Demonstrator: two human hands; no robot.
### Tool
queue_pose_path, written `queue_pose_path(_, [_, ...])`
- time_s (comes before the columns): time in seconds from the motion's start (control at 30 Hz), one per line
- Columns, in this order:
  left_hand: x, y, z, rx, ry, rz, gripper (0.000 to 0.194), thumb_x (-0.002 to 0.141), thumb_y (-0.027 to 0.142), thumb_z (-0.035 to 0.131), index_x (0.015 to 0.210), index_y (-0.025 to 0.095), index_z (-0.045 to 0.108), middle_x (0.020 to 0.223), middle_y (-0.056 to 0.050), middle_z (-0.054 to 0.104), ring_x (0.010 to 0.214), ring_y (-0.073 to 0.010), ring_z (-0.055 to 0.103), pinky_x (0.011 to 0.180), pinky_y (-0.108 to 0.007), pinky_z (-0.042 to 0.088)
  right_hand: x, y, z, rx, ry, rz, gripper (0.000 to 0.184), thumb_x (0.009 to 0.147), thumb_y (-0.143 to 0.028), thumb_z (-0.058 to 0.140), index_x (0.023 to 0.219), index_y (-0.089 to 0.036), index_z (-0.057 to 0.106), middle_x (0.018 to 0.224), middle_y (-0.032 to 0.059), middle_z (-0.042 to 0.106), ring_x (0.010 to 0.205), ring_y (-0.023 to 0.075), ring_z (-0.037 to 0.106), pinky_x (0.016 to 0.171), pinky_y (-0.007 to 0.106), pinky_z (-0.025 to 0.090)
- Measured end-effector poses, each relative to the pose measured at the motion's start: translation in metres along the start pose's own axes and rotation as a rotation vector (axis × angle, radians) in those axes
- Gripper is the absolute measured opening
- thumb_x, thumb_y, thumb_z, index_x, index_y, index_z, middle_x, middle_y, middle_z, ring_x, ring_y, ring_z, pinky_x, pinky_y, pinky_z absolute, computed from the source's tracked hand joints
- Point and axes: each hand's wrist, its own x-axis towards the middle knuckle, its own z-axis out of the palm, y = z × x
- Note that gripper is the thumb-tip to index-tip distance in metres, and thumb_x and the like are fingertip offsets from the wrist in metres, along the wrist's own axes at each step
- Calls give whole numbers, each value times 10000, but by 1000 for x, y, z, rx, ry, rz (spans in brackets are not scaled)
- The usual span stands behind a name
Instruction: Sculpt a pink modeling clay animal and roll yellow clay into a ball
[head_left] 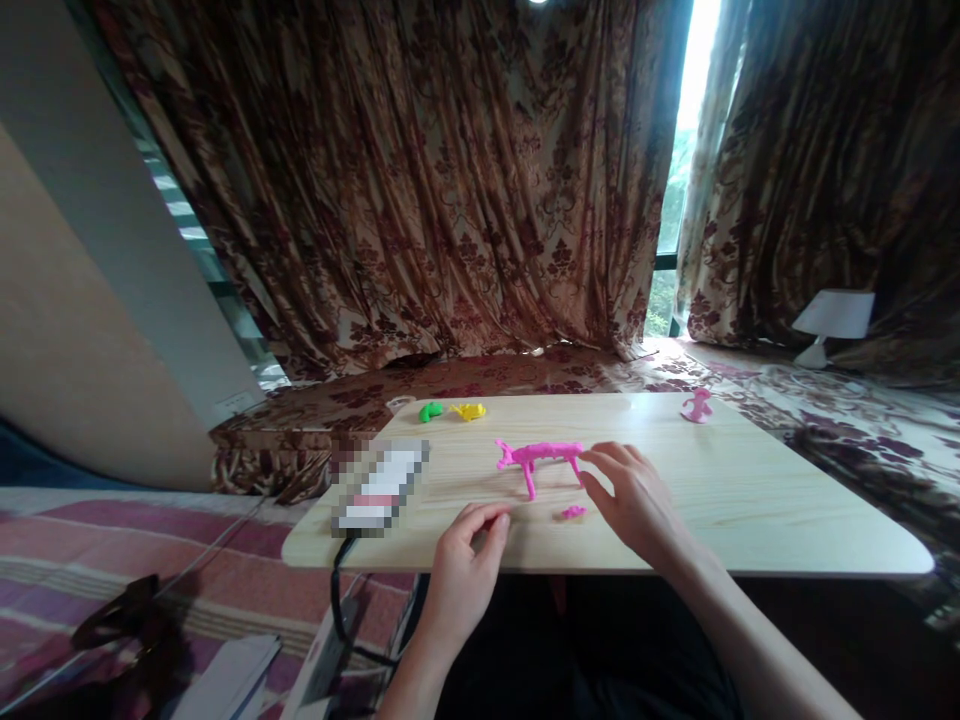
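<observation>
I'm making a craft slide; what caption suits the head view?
Right hand at one end of a pink animal figure, left hand nearby, at a wood-grain table.

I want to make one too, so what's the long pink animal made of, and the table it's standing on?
The pink animal looks like modelling clay, bright and mostly matte: its body is lumpy and its legs look hand-rolled, though I can't be certain. The table top looks like pale wood, or a wood-patterned covering: it shows fine grain lines and a smooth, slightly shiny finish.
</observation>
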Motion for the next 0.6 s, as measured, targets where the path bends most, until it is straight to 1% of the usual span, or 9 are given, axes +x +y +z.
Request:
queue_pose_path(0.07, [4,-3,-3,-3,28,-9,193,819,309,535,886,197,677,928,-40,677,913,-189,609,832,-291,452,21,-3,5,-26,-26,-39,314,837,-204,513,1139,-212,595,1169,110,574,1076,272,485,914,413,353])
queue_pose_path(0.1, [7,-5,-5,-5,39,-13,196,814,313,538,880,195,679,921,-41,680,906,-191,611,822,-293,455,31,-4,10,-22,-42,-54,329,814,-189,537,1137,-215,598,1176,109,576,1090,273,481,920,415,348])
queue_pose_path(0.17, [14,-8,-11,-12,60,-17,200,802,323,549,874,192,683,915,-45,683,904,-196,613,816,-299,458,48,-3,18,6,-72,-72,309,779,-156,562,1074,-214,634,1091,99,628,1050,263,521,905,404,364])
queue_pose_path(0.23, [24,-10,-17,-28,87,-24,206,787,333,569,872,186,685,923,-53,685,922,-205,611,835,-313,454,59,0,19,52,-95,-76,252,782,-145,548,997,-204,664,949,77,678,943,240,581,855,377,406])
queue_pose_path(0.3, [33,-11,-20,-58,112,-41,223,773,343,590,889,176,680,953,-68,688,945,-215,610,866,-336,445,61,3,10,121,-109,-75,237,823,-179,508,1005,-188,660,879,55,694,837,211,617,776,332,457])
queue_pose_path(0.4, [41,-1,-18,-135,112,-66,296,788,370,576,987,164,650,1014,-88,688,965,-214,622,875,-346,455,56,5,-16,270,-141,-97,296,888,-276,443,1112,-180,611,927,31,696,808,183,638,706,277,505])
queue_pose_path(0.5, [40,23,-8,-281,44,-84,361,820,393,539,1084,155,606,1022,-98,692,978,-198,627,867,-319,467,47,-1,-40,551,-180,-92,329,869,-342,495,1135,-184,607,991,31,690,884,205,633,769,307,519])
queue_pose_path(0.57, [35,41,-2,-408,-27,-104,362,816,394,554,1077,149,610,992,-97,698,970,-195,626,866,-307,463,43,-8,-48,682,-194,-69,351,841,-351,547,1142,-184,614,990,41,691,912,224,625,807,341,513])
queue_pose_path(0.6, [32,48,0,-453,-67,-108,353,803,387,576,1060,149,618,983,-95,699,963,-197,624,862,-304,463,42,-11,-50,705,-197,-61,361,835,-352,558,1151,-186,613,985,43,692,919,228,622,816,351,510])
